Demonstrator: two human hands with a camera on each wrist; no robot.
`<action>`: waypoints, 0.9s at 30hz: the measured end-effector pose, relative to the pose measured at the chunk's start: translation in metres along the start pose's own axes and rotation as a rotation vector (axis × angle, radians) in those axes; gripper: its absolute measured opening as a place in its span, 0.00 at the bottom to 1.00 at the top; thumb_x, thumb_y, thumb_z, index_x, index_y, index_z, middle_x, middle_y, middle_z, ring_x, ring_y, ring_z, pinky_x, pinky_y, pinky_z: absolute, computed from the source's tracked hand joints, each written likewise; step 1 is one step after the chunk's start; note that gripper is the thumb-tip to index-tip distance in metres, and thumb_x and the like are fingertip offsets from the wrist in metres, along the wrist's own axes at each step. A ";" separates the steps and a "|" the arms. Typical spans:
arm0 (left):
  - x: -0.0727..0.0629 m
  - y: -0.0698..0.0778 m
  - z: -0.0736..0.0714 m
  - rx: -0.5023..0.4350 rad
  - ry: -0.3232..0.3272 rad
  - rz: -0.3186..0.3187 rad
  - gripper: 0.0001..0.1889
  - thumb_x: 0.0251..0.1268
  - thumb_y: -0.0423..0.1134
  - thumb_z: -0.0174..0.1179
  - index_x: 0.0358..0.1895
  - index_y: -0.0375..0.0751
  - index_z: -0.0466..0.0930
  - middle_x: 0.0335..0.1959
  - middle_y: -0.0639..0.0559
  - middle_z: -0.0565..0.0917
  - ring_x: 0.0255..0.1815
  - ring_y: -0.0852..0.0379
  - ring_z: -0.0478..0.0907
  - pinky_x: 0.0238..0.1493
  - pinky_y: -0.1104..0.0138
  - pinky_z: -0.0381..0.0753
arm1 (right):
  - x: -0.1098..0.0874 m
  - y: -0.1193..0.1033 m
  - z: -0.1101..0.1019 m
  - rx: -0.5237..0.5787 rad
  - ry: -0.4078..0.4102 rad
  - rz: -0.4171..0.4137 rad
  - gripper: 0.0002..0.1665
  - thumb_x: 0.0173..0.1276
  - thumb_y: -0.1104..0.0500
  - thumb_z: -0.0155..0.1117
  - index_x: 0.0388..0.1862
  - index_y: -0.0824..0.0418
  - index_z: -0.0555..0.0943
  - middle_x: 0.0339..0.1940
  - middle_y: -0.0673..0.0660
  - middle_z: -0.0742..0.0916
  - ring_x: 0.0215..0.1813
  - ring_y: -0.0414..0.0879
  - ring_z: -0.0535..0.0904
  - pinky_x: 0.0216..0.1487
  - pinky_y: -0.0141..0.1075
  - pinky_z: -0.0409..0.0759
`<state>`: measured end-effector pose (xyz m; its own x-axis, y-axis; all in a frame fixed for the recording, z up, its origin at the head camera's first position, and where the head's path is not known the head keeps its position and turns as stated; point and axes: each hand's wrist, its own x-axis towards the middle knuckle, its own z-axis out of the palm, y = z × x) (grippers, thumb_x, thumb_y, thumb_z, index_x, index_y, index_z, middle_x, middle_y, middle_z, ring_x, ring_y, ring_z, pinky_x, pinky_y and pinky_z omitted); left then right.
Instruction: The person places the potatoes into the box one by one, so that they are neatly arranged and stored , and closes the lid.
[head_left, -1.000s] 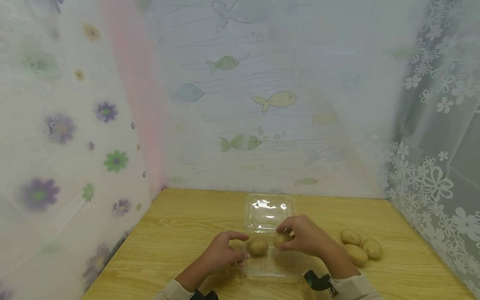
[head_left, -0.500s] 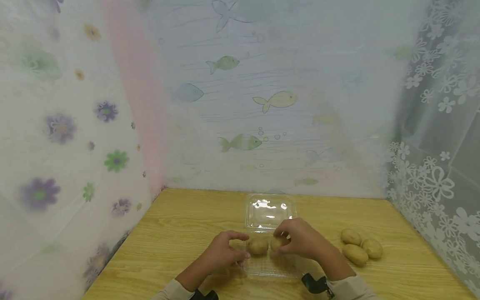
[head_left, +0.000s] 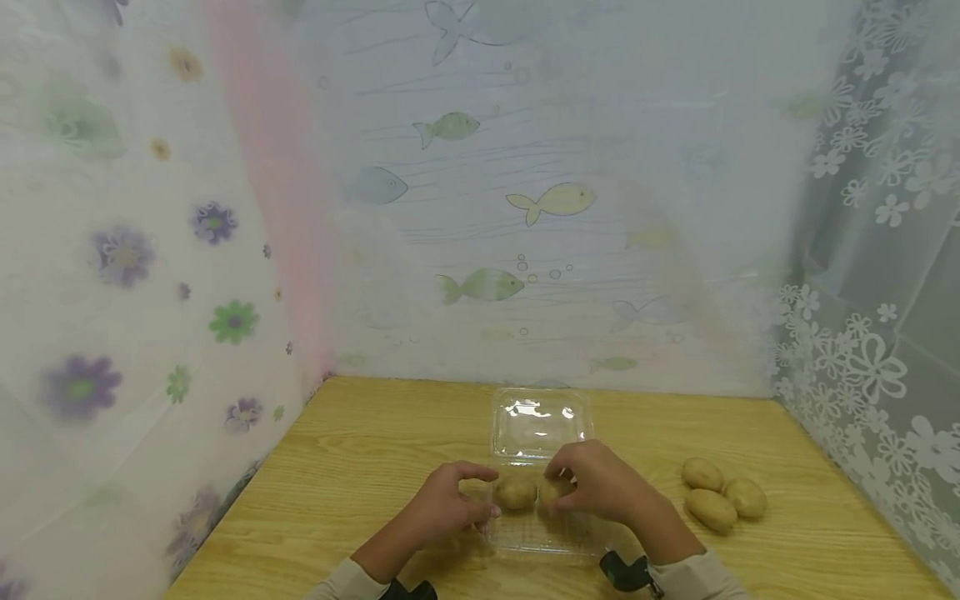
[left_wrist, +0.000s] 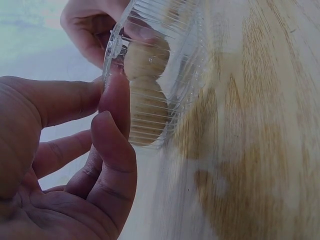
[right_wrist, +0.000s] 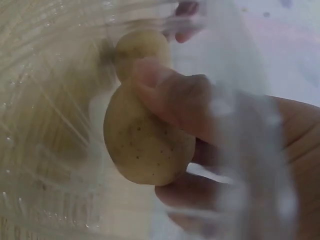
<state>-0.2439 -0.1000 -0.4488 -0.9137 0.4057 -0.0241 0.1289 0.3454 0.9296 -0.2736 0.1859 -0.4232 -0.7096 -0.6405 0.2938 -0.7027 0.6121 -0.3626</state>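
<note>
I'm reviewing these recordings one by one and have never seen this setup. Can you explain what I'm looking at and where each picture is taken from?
There is no machine here: a person works with two bare hands. The wide picture comes from a camera worn on the head; the two close-ups come from cameras on the left and right wrists.

On the wood-grained table lies an open clear container, its lid laid back behind it. The left hand holds the container's left edge. The right hand pinches one potato inside, next to another potato. Three more potatoes lie on the table to the right.
</note>
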 end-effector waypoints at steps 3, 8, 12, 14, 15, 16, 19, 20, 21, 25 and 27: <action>0.000 0.000 0.000 0.000 -0.003 0.001 0.25 0.64 0.37 0.74 0.64 0.40 0.81 0.65 0.39 0.75 0.27 0.53 0.88 0.30 0.62 0.86 | 0.000 -0.001 0.001 -0.001 -0.007 0.010 0.21 0.48 0.50 0.88 0.39 0.55 0.90 0.39 0.46 0.91 0.40 0.40 0.86 0.41 0.32 0.85; 0.001 -0.001 -0.001 -0.003 -0.010 0.004 0.25 0.64 0.38 0.74 0.64 0.40 0.81 0.65 0.40 0.76 0.27 0.52 0.88 0.29 0.63 0.86 | 0.001 -0.001 0.002 -0.019 -0.016 0.004 0.20 0.47 0.50 0.89 0.37 0.54 0.90 0.37 0.44 0.90 0.39 0.38 0.85 0.40 0.31 0.84; 0.002 -0.002 -0.001 -0.009 -0.008 0.004 0.25 0.64 0.37 0.74 0.64 0.40 0.81 0.64 0.40 0.76 0.26 0.52 0.88 0.29 0.62 0.87 | 0.001 -0.002 0.004 -0.028 -0.022 -0.007 0.18 0.47 0.52 0.89 0.35 0.53 0.90 0.34 0.42 0.89 0.37 0.37 0.84 0.39 0.31 0.83; 0.002 -0.002 -0.001 -0.010 -0.007 0.006 0.25 0.64 0.37 0.74 0.64 0.39 0.81 0.65 0.39 0.76 0.26 0.52 0.88 0.30 0.62 0.87 | 0.001 -0.003 0.004 -0.020 -0.028 -0.003 0.18 0.47 0.52 0.89 0.35 0.53 0.90 0.34 0.42 0.89 0.37 0.37 0.84 0.39 0.31 0.84; 0.002 -0.002 -0.001 -0.011 -0.008 0.008 0.25 0.64 0.37 0.74 0.64 0.39 0.81 0.65 0.39 0.75 0.27 0.52 0.88 0.30 0.62 0.87 | 0.001 -0.003 0.004 -0.014 -0.030 -0.002 0.18 0.47 0.52 0.89 0.35 0.53 0.90 0.34 0.42 0.90 0.37 0.37 0.84 0.39 0.31 0.84; 0.002 -0.003 -0.001 -0.010 -0.008 0.010 0.25 0.64 0.37 0.74 0.64 0.39 0.81 0.65 0.39 0.76 0.27 0.52 0.88 0.30 0.62 0.87 | 0.001 -0.003 0.003 -0.008 -0.037 0.004 0.18 0.48 0.52 0.88 0.36 0.53 0.90 0.35 0.42 0.90 0.38 0.37 0.84 0.39 0.31 0.84; 0.002 -0.003 -0.001 -0.009 -0.011 0.015 0.25 0.64 0.37 0.74 0.64 0.39 0.81 0.66 0.38 0.75 0.27 0.52 0.88 0.30 0.61 0.88 | 0.000 -0.003 0.002 0.010 -0.052 0.003 0.18 0.49 0.53 0.88 0.38 0.54 0.90 0.37 0.44 0.91 0.38 0.38 0.86 0.39 0.31 0.85; 0.002 -0.003 -0.001 -0.009 -0.013 0.015 0.25 0.64 0.37 0.74 0.64 0.40 0.81 0.67 0.38 0.75 0.27 0.52 0.88 0.30 0.61 0.88 | 0.000 -0.003 0.001 0.011 -0.058 -0.001 0.18 0.49 0.54 0.88 0.38 0.54 0.90 0.38 0.44 0.91 0.39 0.38 0.86 0.40 0.31 0.85; 0.002 -0.003 -0.001 -0.009 -0.013 0.015 0.25 0.64 0.37 0.74 0.64 0.40 0.81 0.68 0.38 0.74 0.27 0.52 0.88 0.30 0.61 0.88 | -0.001 -0.003 0.001 0.007 -0.061 -0.007 0.18 0.50 0.55 0.87 0.39 0.54 0.90 0.38 0.45 0.91 0.39 0.39 0.86 0.39 0.31 0.85; 0.002 -0.004 -0.002 -0.005 -0.015 0.015 0.25 0.64 0.37 0.73 0.64 0.40 0.81 0.71 0.37 0.71 0.27 0.52 0.88 0.31 0.62 0.88 | -0.003 -0.002 -0.002 -0.003 -0.077 -0.011 0.18 0.49 0.60 0.86 0.40 0.54 0.90 0.40 0.45 0.91 0.39 0.39 0.87 0.39 0.30 0.85; 0.002 -0.004 -0.001 -0.004 -0.017 0.015 0.25 0.64 0.37 0.73 0.64 0.40 0.81 0.72 0.36 0.71 0.27 0.52 0.88 0.31 0.62 0.88 | -0.003 -0.002 -0.004 -0.016 -0.080 -0.007 0.17 0.49 0.61 0.85 0.39 0.54 0.90 0.39 0.45 0.91 0.38 0.40 0.87 0.39 0.30 0.84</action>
<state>-0.2465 -0.1020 -0.4520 -0.9048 0.4256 -0.0162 0.1411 0.3354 0.9314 -0.2702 0.1884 -0.4204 -0.6986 -0.6792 0.2249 -0.7089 0.6145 -0.3462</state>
